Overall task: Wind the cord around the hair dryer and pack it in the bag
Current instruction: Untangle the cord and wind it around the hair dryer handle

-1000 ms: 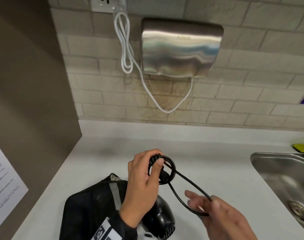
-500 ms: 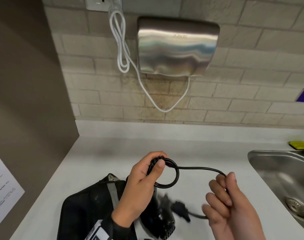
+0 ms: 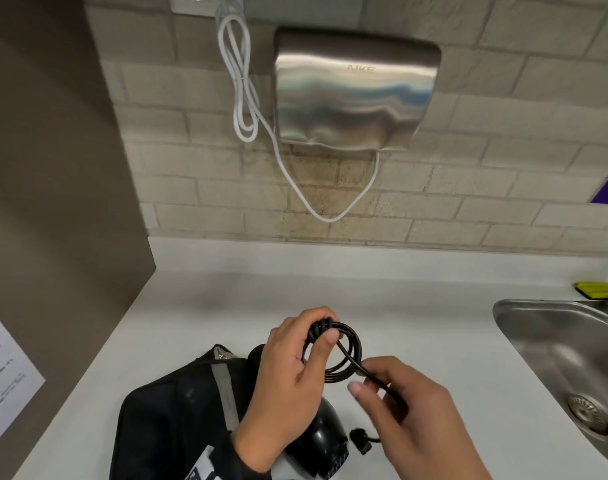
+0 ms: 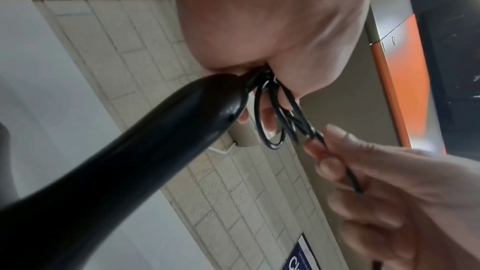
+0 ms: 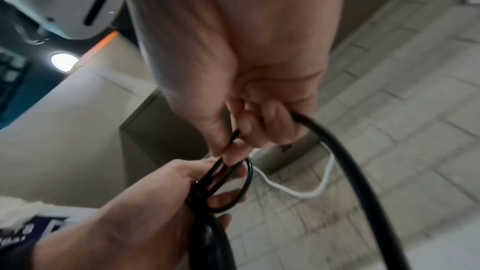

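Mid-wind over the bag: left hand clamped cord coils at hair dryer handle end, right hand pinched the loose run; best kept taut, loops small, plug tucked last.

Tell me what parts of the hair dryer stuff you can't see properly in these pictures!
- Hair dryer: head view, mostly hidden under the left hand; its nozzle end is cut off by the bottom edge.
- Bag: head view, its near side is cut off by the bottom edge; inside not visible.
- Plug: head view, small and dark; prongs unreadable.
- Cord: right wrist view, blurred past the right hand.
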Available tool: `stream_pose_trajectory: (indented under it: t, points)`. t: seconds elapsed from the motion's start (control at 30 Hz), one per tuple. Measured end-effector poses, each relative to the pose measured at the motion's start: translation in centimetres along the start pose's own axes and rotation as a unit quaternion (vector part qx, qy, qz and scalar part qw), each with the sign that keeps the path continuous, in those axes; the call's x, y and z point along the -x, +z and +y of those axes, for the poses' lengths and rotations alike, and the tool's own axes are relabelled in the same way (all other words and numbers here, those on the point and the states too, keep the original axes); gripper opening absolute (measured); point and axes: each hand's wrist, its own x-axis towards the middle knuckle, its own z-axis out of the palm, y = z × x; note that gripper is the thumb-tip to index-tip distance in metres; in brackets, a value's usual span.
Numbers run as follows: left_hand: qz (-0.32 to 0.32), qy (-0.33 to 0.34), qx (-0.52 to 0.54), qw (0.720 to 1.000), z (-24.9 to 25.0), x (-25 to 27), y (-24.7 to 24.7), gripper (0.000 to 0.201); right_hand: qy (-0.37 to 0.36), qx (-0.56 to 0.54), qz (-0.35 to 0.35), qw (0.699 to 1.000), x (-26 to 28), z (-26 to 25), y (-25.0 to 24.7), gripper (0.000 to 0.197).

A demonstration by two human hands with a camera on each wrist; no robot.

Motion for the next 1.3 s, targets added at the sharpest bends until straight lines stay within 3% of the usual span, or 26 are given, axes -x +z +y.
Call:
stream_pose_trajectory:
  t: [0.07, 0.13, 0.4, 0.6, 0.83, 1.03, 1.2, 1.3]
  points:
    - [-0.001, 0.000, -0.002, 1.000, -0.3, 0.0, -0.2, 0.021, -0.065, 0.135, 0.029, 0.988, -0.4, -0.6, -0.4, 0.004]
    - [0.000, 0.001, -0.010, 1.000, -0.4, 0.0, -0.4, 0.022, -0.103, 0.178, 0.033, 0.978, -0.9, -1.2, -0.9, 0.011]
    - [-0.034, 0.039, -0.046, 0.998, 0.0, 0.4, -0.5, 0.025, -0.166, 0.126, 0.039, 0.977, -3.4, -2.6, -3.3, 0.013]
    - [-0.038, 0.038, 0.013, 0.998, 0.3, 0.4, -0.5, 0.026, -0.085, -0.091, 0.041, 0.991, -4.8, -2.5, -2.1, 0.009]
    - [-0.002, 0.047, 0.032, 0.998, 0.2, 0.4, -0.1, 0.010, 0.062, -0.315, 0.095, 0.942, -4.7, -1.3, 1.4, 0.014]
    - [0.035, 0.060, 0.022, 0.997, 0.1, 0.7, 0.1, 0.023, 0.060, -0.313, 0.099, 0.943, -3.9, -1.1, 2.6, 0.011]
    - [0.064, 0.075, -0.006, 0.995, 0.4, 0.7, -0.2, 0.028, 0.021, -0.301, 0.060, 0.952, -2.3, -0.3, 2.9, 0.052]
    - [0.072, 0.081, -0.028, 0.994, 0.6, 0.6, -0.4, 0.027, -0.022, -0.302, 0.032, 0.952, -1.5, -0.3, 3.0, 0.056]
